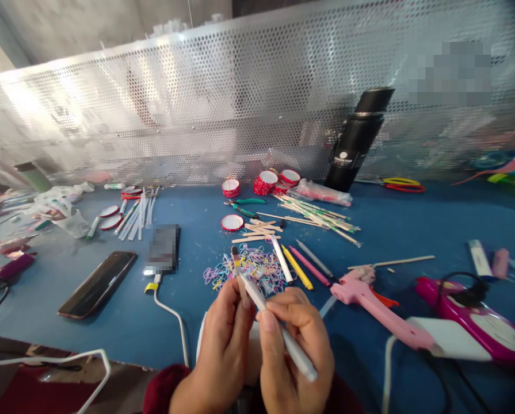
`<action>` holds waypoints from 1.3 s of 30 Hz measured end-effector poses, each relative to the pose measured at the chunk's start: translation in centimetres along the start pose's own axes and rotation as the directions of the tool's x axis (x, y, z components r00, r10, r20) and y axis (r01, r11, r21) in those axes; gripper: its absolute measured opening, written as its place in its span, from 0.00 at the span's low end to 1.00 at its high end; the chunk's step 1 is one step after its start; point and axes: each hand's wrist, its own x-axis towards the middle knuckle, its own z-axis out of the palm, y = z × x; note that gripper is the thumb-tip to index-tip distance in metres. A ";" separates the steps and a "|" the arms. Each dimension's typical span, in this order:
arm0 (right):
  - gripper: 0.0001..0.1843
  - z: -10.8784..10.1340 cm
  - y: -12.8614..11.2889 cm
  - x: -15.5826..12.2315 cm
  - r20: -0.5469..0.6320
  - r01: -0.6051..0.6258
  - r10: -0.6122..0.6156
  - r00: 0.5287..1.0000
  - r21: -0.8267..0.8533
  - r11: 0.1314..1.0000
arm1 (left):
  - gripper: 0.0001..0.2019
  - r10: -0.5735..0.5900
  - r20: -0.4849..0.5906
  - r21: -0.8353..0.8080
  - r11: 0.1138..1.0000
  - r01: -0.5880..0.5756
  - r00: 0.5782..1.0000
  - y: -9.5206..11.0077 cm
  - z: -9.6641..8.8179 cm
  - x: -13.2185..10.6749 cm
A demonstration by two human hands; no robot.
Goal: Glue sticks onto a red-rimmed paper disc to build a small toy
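My left hand pinches a thin wooden stick that points up and away from me. A white pen lies across my right hand, gripped by the fingers, with its tip touching the stick near my left thumb. Both hands are low in the middle of the view, above the near edge of the blue table. Just beyond them lies a heap of small coloured rubber bands. Coloured pens lie side by side to the right of the heap.
A pink glue gun and a magenta one lie at right with cables. Two phones rest at left. Red-rimmed caps, green pliers, wooden sticks, scissors and a black flask stand before a perforated metal screen.
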 end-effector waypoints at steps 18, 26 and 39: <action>0.06 -0.1 0.1 -0.1 -0.013 0.007 -0.007 1.000 -0.008 1.000 | 0.13 -0.004 0.029 -0.008 1.000 0.005 1.000 0.2 -0.1 0.0; 0.06 -0.1 0.0 0.0 -0.004 -0.006 0.006 1.000 -0.032 0.999 | 0.14 -0.015 0.009 -0.010 1.000 0.015 1.000 0.2 0.0 0.2; 0.06 0.0 -0.1 0.1 -0.030 -0.007 0.006 1.000 -0.035 0.999 | 0.14 -0.001 -0.012 -0.002 1.000 0.001 1.000 0.5 0.1 0.2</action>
